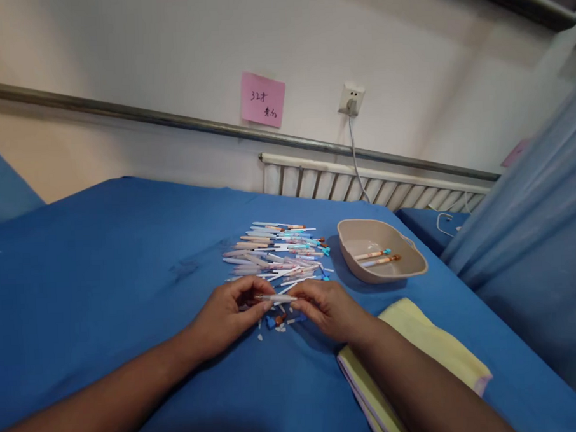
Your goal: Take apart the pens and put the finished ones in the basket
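Between my two hands lies a whitish pen part (pixel 278 298), a slim tapered barrel held level. My left hand (pixel 239 307) pinches its pointed left end, and the fingers of my right hand (pixel 325 307) close on its right end. Just below it on the blue cloth are small blue and brown pen pieces (pixel 276 320) and several white bits (pixel 260 337). Beyond my hands spreads a pile of pen parts (pixel 275 251), with barrels, refills and decorated caps in white, tan and turquoise.
A beige basin (pixel 383 272) holding two pens (pixel 378 260) stands right of the pile. A folded yellow towel (pixel 427 337) lies under my right forearm. Behind the blue-covered surface (pixel 104 268) are a radiator (pixel 315 176) and a socket (pixel 351 100) with a cord. A blue curtain (pixel 532 243) hangs at right.
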`<action>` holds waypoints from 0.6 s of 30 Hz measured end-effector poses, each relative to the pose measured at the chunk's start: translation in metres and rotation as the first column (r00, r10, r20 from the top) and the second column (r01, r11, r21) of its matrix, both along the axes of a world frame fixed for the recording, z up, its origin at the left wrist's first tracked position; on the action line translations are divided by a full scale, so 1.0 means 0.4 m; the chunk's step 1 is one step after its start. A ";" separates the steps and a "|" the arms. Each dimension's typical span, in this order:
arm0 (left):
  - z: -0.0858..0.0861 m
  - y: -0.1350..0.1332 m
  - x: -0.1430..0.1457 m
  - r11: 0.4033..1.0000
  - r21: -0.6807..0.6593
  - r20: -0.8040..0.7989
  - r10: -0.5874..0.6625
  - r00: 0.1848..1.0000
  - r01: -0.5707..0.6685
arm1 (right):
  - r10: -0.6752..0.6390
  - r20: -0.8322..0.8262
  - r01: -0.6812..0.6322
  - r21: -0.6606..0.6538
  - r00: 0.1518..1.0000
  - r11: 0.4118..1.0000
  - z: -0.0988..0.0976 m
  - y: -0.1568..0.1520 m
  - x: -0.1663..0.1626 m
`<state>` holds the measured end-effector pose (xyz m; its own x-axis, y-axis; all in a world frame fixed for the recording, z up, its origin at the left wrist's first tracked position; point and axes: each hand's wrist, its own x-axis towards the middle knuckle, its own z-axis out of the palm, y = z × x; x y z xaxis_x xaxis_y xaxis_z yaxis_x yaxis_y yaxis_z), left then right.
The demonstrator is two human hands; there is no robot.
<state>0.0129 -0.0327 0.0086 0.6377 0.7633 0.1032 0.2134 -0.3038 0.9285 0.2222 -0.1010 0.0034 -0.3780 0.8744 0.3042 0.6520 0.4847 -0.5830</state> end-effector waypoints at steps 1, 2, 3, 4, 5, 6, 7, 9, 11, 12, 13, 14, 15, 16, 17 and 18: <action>0.001 0.000 -0.001 0.999 0.034 -0.017 -0.014 1.000 0.015 | -0.008 0.012 0.008 0.003 1.000 1.000 0.001 -0.001 -0.002; 0.001 0.000 -0.002 0.997 0.069 -0.035 -0.026 0.999 0.028 | -0.015 0.023 0.015 0.004 1.000 1.000 0.001 -0.002 -0.004; 0.001 0.000 -0.003 0.994 0.101 -0.055 -0.038 0.998 0.043 | -0.017 0.031 0.017 0.006 0.999 1.000 0.000 -0.003 -0.006; 0.000 -0.001 -0.004 0.990 0.128 -0.067 -0.042 0.997 0.050 | -0.019 0.040 0.019 0.011 0.999 1.000 0.000 -0.003 -0.007; 0.000 -0.003 -0.004 0.988 0.145 -0.071 -0.037 0.997 0.047 | -0.023 0.052 0.022 0.024 0.998 0.999 0.002 -0.004 -0.006; 0.001 -0.005 -0.005 0.988 0.151 -0.070 -0.026 0.997 0.036 | -0.037 0.065 0.034 0.053 0.997 0.998 0.005 -0.004 -0.002; 0.001 -0.008 -0.005 0.989 0.147 -0.067 -0.009 0.998 0.019 | -0.067 0.079 0.059 0.100 0.995 0.993 0.010 -0.004 0.007; 0.003 -0.011 -0.005 0.991 0.136 -0.071 0.013 0.997 -0.003 | -0.189 0.091 0.162 0.243 0.978 0.956 0.023 -0.001 0.043; 0.004 -0.011 -0.005 0.989 0.144 -0.096 0.027 0.995 -0.013 | -0.385 0.059 0.329 0.409 0.921 0.851 0.037 0.004 0.103; 0.003 -0.009 -0.004 0.988 0.155 -0.107 0.035 0.994 -0.018 | -0.487 0.042 0.417 0.455 0.872 0.787 0.042 0.008 0.139; 0.002 -0.006 -0.004 0.986 0.166 -0.115 0.043 0.992 -0.023 | -0.581 0.025 0.500 0.481 0.813 0.720 0.045 0.012 0.176; 0.001 -0.002 -0.004 0.984 0.175 -0.120 0.049 0.992 -0.027 | -0.672 0.018 0.583 0.481 0.740 0.655 0.046 0.016 0.212; -0.001 0.001 -0.004 0.984 0.179 -0.124 0.049 0.991 -0.026 | -0.750 0.038 0.655 0.458 0.661 0.601 0.045 0.020 0.244; -0.002 0.004 -0.004 0.984 0.180 -0.128 0.043 0.991 -0.020 | -0.801 0.095 0.706 0.421 0.590 0.570 0.042 0.024 0.271; -0.004 0.007 -0.003 0.984 0.179 -0.134 0.036 0.990 -0.011 | -0.840 0.155 0.755 0.378 0.519 0.536 0.037 0.027 0.292; -0.005 0.010 -0.003 0.984 0.180 -0.141 0.030 0.990 -0.004 | -0.862 0.224 0.798 0.328 0.454 0.505 0.031 0.030 0.307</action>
<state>0.0115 -0.0288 0.0066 0.6426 0.7518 0.1481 0.3463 -0.4574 0.8191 0.3449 -0.0890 0.0158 0.4055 0.7769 0.4817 0.9139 -0.3344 -0.2302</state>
